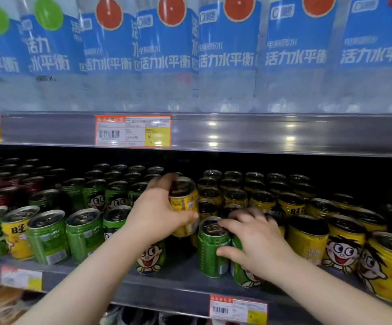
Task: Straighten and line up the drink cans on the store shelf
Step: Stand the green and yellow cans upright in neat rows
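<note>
My left hand (157, 207) grips a yellow can (185, 202) and holds it tilted above the shelf (180, 275), between the green and yellow groups. My right hand (253, 240) rests over two green cans near the shelf front; its thumb presses the side of the left green can (210, 252) and its fingers curl over that can's top and a second green can (244, 275) under the palm. Green cans (82, 233) fill the left part of the shelf, with one yellow can (16, 233) among them. Yellow cans (307, 238) fill the right part.
Red cans (0, 184) stand at the far left back. Above runs an upper shelf rail with a price tag (132, 131), carrying large blue-labelled water bottles (227, 52). Another price tag (238, 309) sits on the lower shelf's front edge. A green cartoon-face can (151, 256) stands below my left wrist.
</note>
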Demonstrator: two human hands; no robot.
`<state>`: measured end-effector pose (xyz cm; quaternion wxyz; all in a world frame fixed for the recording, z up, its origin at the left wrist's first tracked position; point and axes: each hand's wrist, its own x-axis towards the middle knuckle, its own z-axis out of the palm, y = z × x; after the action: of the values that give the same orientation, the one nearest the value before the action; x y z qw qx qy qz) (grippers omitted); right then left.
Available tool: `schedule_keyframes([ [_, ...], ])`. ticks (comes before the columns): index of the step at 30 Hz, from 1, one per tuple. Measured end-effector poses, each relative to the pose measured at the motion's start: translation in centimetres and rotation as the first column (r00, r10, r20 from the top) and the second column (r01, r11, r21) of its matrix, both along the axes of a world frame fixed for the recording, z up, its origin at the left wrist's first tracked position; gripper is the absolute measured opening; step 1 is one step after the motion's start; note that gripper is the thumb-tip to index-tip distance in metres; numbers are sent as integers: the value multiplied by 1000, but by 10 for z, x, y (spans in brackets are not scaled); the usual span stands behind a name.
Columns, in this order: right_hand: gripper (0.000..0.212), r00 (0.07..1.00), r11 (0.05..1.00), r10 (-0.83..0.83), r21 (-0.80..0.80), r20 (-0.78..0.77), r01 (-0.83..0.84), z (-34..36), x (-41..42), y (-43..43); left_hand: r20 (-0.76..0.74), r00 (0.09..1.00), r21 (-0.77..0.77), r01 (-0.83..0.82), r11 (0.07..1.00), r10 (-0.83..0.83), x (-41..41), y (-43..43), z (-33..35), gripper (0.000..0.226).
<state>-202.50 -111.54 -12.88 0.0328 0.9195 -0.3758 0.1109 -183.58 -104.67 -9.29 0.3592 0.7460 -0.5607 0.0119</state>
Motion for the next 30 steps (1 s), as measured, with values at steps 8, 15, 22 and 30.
schedule_keyframes([
  [8, 75, 987, 997, 43, 58, 155, -52, -1, 11, 0, -71, 997, -194, 18, 981, -32, -16, -8, 22, 79],
  [15, 119, 794, 938, -70, 312, 603, -154, 34, -35, -15, -7, 944, -120, 327, 937, -330, -80, -27, 22, 89],
  [22, 99, 813, 965, -114, 259, 571, -47, 29, -93, -14, 2, 885, 156, 459, 875, -465, -103, -39, 6, 109],
  [30, 84, 760, 973, -158, 231, 631, 11, 20, -133, 0, 377, 868, 366, 180, 913, -323, -90, -31, -32, 87],
])
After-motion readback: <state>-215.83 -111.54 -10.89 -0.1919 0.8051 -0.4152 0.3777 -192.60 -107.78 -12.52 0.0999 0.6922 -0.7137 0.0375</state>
